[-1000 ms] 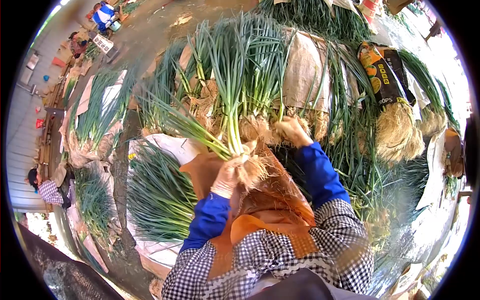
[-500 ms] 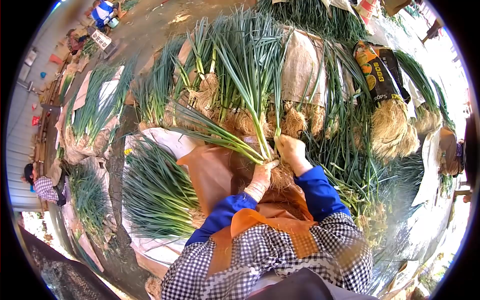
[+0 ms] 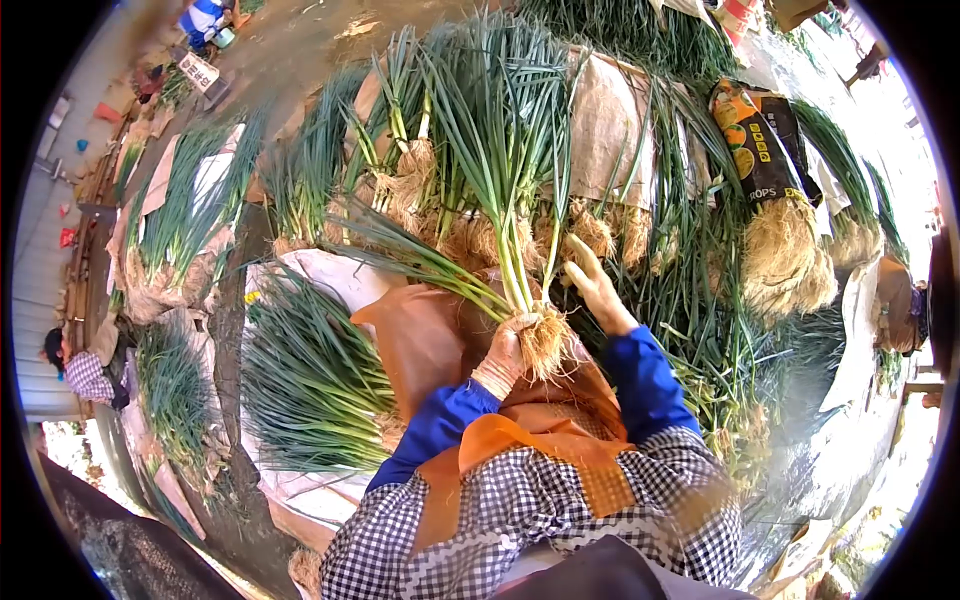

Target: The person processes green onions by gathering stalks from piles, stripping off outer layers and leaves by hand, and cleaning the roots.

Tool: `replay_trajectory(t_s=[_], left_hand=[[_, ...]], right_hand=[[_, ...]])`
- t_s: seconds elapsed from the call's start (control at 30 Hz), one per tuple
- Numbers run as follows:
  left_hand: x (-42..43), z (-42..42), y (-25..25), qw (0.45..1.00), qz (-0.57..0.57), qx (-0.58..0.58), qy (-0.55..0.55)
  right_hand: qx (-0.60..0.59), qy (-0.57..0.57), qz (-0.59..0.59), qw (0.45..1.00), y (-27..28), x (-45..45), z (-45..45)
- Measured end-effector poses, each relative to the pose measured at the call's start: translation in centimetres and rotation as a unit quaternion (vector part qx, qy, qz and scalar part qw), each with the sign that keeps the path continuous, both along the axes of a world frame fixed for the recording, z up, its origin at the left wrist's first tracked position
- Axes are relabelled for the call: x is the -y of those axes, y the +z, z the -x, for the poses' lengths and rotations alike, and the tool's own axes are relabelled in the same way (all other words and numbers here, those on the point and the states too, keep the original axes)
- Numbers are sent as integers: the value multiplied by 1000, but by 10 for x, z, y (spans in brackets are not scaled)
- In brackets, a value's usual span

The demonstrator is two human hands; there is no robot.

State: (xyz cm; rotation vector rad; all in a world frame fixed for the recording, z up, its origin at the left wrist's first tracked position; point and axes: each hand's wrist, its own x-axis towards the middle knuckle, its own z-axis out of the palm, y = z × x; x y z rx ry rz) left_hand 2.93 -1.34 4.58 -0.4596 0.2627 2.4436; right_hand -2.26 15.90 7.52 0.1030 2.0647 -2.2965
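My left hand [image 3: 503,357] is closed round the root end of a small bunch of green onions [image 3: 512,262]. The pale, stringy roots [image 3: 545,342] hang out beyond my fist, and the leaves fan away up and to the left. To the right of the bunch is my right hand [image 3: 597,286], open, with thumb and fingers apart and nothing in it. Its fingertips are near the roots of other green onions [image 3: 592,236] lying in a row ahead. An orange-brown apron [image 3: 425,330] covers my lap beneath the bunch.
A pile of green onions [image 3: 310,375] lies on pale sheeting at my left. More lie at the right, beside a black and orange printed bag [image 3: 755,140] over a large rooted bundle [image 3: 785,255]. Two people [image 3: 88,375] [image 3: 203,22] are farther off on the left.
My right hand has let go of the stalks, opened and moved right. My left hand has shifted slightly left and down with the bunch, leaving its roots more exposed.
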Motion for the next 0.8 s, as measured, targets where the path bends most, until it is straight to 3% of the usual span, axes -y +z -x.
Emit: replay_trajectory(t_s=[0.07, 0.1, 0.13, 0.2, 0.27, 0.33, 0.37, 0.43, 0.5, 0.53, 0.57, 0.6, 0.63, 0.67, 0.77, 0.8], left_hand=[[0, 0, -4, 1000, -27, 1, 1], [-1, 0, -5, 1000, -17, 0, 18], [1, 1, -7, 999, -7, -1, 33], [11, -2, -3, 999, 37, 13, 21], [10, -4, 12, 994, -60, -39, 81], [18, 6, -3, 994, 47, 38, 88], [20, 8, -8, 995, 44, 27, 86], [21, 9, -18, 998, 32, -6, 50], [16, 11, -20, 999, 6, -19, 39], [15, 6, -22, 999, -15, -22, 31], [15, 3, -5, 998, 11, -46, 47], [13, -2, 11, 994, 46, -88, 54], [14, 2, 9, 999, 3, -28, 29], [16, 6, 6, 999, -40, 32, 4], [20, 8, 19, 973, -231, 18, 4], [23, 8, 20, 959, -283, 10, -7]], right_hand=[[82, 138, 44, 986, -7, 5, 19], [47, 140, 82, 986, -23, 19, 16], [73, 187, 31, 979, -21, 20, 2], [31, 144, -304, 941, -9, 16, -21], [-97, 281, -514, 805, 22, -19, -42], [-62, 335, -542, 768, 16, -57, -67], [-17, 440, -605, 664, 14, -74, -67], [178, 457, -690, 532, 22, -83, -62], [-12, 220, -504, 835, -2, -67, -37], [124, 189, -236, 945, 34, -38, -21], [87, 179, -77, 977, 41, -16, -8], [35, 190, -21, 981, 19, -2, 8], [78, 219, 72, 970, -15, 6, 25], [99, 118, 220, 963, -20, 37, 29], [-16, 224, 193, 955, -22, 52, 22], [74, 190, 169, 964, -27, 56, 10]])
